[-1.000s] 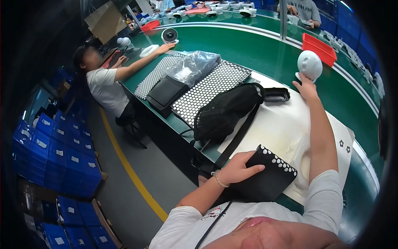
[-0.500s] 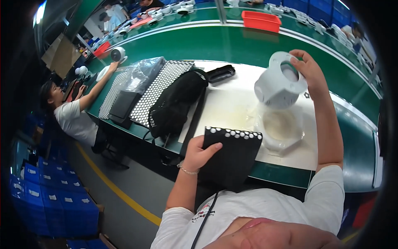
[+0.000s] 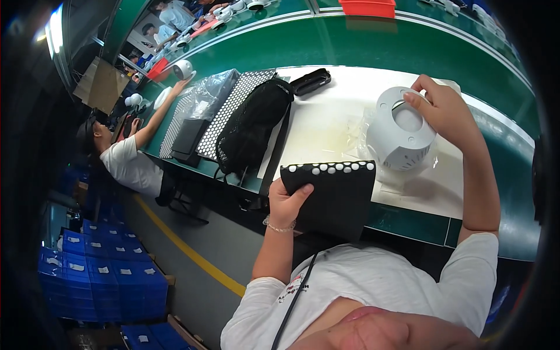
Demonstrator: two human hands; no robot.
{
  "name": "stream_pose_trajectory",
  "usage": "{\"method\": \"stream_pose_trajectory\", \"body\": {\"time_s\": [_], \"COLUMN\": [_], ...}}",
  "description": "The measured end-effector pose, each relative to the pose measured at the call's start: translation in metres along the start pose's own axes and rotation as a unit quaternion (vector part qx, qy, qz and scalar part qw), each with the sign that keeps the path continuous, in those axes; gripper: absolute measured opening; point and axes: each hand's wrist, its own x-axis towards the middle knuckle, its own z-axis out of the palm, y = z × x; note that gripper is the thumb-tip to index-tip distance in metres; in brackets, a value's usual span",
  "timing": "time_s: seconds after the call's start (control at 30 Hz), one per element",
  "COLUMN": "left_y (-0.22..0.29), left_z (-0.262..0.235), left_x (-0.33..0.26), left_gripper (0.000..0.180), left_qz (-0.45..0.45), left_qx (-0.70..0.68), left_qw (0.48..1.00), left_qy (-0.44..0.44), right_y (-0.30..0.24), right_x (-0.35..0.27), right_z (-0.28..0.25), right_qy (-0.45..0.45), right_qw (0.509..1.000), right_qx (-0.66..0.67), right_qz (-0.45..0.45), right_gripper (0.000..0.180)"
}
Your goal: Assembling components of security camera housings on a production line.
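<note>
My left hand [image 3: 286, 202] is closed on the edge of a black sheet [image 3: 332, 201] with a row of white dots along its far edge, held at the table's front edge. At the right, my right hand [image 3: 438, 111] grips the top rim of a white rounded housing [image 3: 392, 143], its fingers at the round opening. The housing has slots low on its side. It is directly over a clear plastic piece [image 3: 392, 188] on the white mat [image 3: 326, 125] and hides most of it; whether it rests there I cannot tell.
Left of the mat lie a black mesh bag [image 3: 252, 125], a black case [image 3: 312, 81], white-dotted sheets [image 3: 224, 125] and a clear plastic bag [image 3: 211, 96]. Farther left, a co-worker [image 3: 131, 163] reaches to a white device [image 3: 182, 70]. A red bin [image 3: 367, 7] stands beyond the green table.
My right hand has brought the white housing down over the clear plastic piece, with less tilt. My left hand still holds the black sheet. The whole view has shifted somewhat.
</note>
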Motion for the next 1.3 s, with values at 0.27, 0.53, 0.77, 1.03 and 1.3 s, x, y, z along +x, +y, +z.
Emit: {"method": "stream_pose_trajectory", "body": {"time_s": [0.27,0.53,0.77,1.03,1.3], "left_y": [0.023,0.027,0.024,0.026,0.026], "left_z": [0.029,0.049,0.051,0.056,0.054], "left_x": [-0.002,0.003,0.001,0.0,-0.002], "left_gripper": [0.022,0.025,0.023,0.02,0.02], "left_qz": [0.061,0.099,0.059,0.034,0.029], "left_qx": [0.191,0.253,0.195,0.17,0.168], "left_qw": [0.978,0.959,0.976,0.982,0.983], "left_qy": [-0.06,-0.082,-0.072,-0.071,-0.064], "right_y": [-0.03,-0.033,-0.033,-0.033,-0.034], "right_x": [-0.04,-0.045,-0.046,-0.05,-0.055], "right_z": [0.035,0.055,0.067,0.073,0.071], "right_qy": [0.096,0.015,0.041,0.103,0.106], "right_qw": [0.911,0.885,0.873,0.86,0.828], "right_qx": [0.031,-0.011,0.015,-0.019,-0.047], "right_qz": [-0.4,-0.466,-0.487,-0.5,-0.549], "right_gripper": [0.017,0.014,0.017,0.02,0.02]}}
